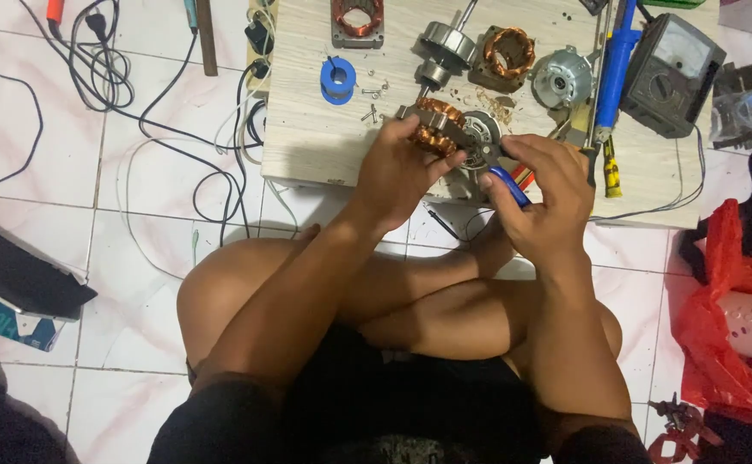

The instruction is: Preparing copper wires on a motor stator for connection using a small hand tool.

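My left hand point(402, 167) grips a small motor stator with copper windings point(438, 125) at the near edge of a low wooden board point(307, 120). My right hand point(544, 193) holds blue-handled pliers point(507, 182), whose jaws meet the grey motor housing point(479, 137) beside the stator. Both hands work close together above the board's front edge. I sit cross-legged on the tiled floor with my knees under the hands.
On the board lie a blue wire spool point(338, 79), loose screws, a rotor with shaft point(445, 45), two more copper-wound stators, a round grey end cap point(562, 77), a blue desoldering pump point(617, 60) and a black analogue meter point(672, 64). Cables trail left; a red plastic bag point(728, 292) lies right.
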